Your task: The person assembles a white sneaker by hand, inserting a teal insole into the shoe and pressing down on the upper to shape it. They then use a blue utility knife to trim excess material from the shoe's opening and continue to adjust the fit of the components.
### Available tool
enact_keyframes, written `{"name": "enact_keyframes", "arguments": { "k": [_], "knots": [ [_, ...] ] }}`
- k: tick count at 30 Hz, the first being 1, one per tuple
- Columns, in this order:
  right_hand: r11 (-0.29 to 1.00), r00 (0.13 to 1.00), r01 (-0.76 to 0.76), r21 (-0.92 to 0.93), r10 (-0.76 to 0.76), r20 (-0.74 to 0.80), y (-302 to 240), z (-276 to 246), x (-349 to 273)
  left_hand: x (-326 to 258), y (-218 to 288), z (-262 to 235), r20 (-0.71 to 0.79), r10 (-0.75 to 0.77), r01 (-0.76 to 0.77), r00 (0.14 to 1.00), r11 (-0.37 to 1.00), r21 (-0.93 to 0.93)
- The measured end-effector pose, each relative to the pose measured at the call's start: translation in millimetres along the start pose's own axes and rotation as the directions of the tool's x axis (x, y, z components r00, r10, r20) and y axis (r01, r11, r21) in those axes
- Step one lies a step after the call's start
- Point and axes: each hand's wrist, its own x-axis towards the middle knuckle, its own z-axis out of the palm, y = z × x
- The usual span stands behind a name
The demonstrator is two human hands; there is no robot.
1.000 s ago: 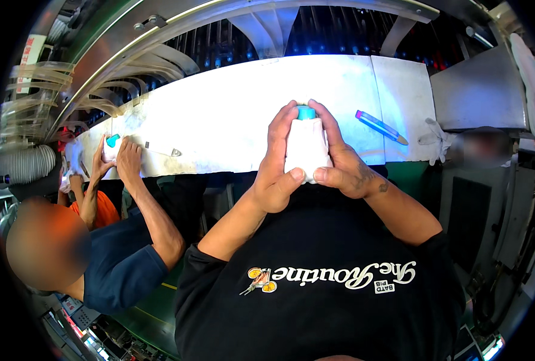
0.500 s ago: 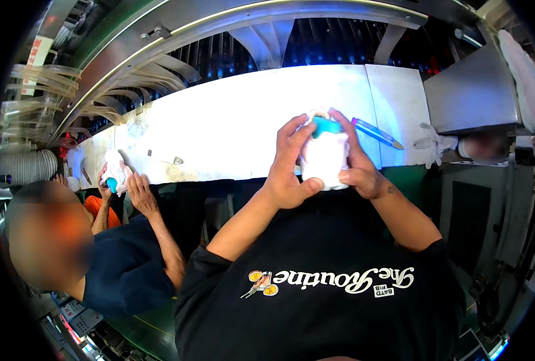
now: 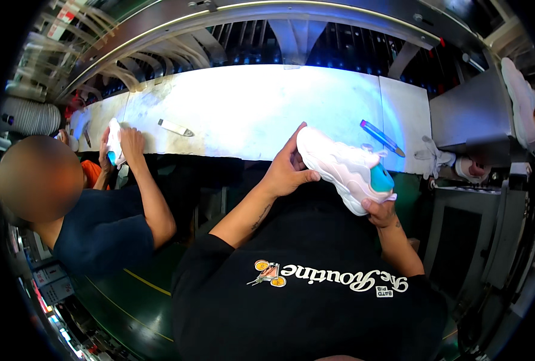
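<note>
A white sneaker (image 3: 336, 165) with a chunky wavy sole lies on its side between my two hands, above the table's near edge. A teal insert, which looks like a shoe last (image 3: 380, 178), fills its opening. My left hand (image 3: 288, 170) grips the toe end, thumb along the sole. At the heel, my right hand (image 3: 380, 210) holds on with the thumb in front; its other fingers are hidden behind the sneaker. Beyond the heel a blue pen-shaped tool (image 3: 380, 137) with a tan tip rests on the white tabletop (image 3: 237, 114).
On my left a co-worker holds another white shoe (image 3: 115, 141). A white-handled tool (image 3: 176, 127) lies between us. To the right are a white glove (image 3: 434, 156), another shoe (image 3: 472, 169) and a metal box (image 3: 472, 111). Behind the table runs a machine with hanging strips (image 3: 296, 42).
The sneaker has turned from end-on to sideways, toe to the left. My right hand has shifted down to the heel. The co-worker's shoe has turned too.
</note>
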Motion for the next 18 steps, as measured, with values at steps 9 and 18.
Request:
{"name": "enact_keyframes", "arguments": {
  "k": [9, 18],
  "knots": [
    [0.283, 0.673, 0.702, -0.654, -0.564, 0.478, 4, 16, 33, 18, 57, 13, -0.042, 0.222, -0.222, 0.974, 0.905, -0.362],
    [0.455, 0.760, 0.639, -0.620, -0.495, 0.420, 1, 45, 50, 23, 103, 7, -0.076, 0.405, -0.369, 0.911, 0.885, 0.285]
  ]
}}
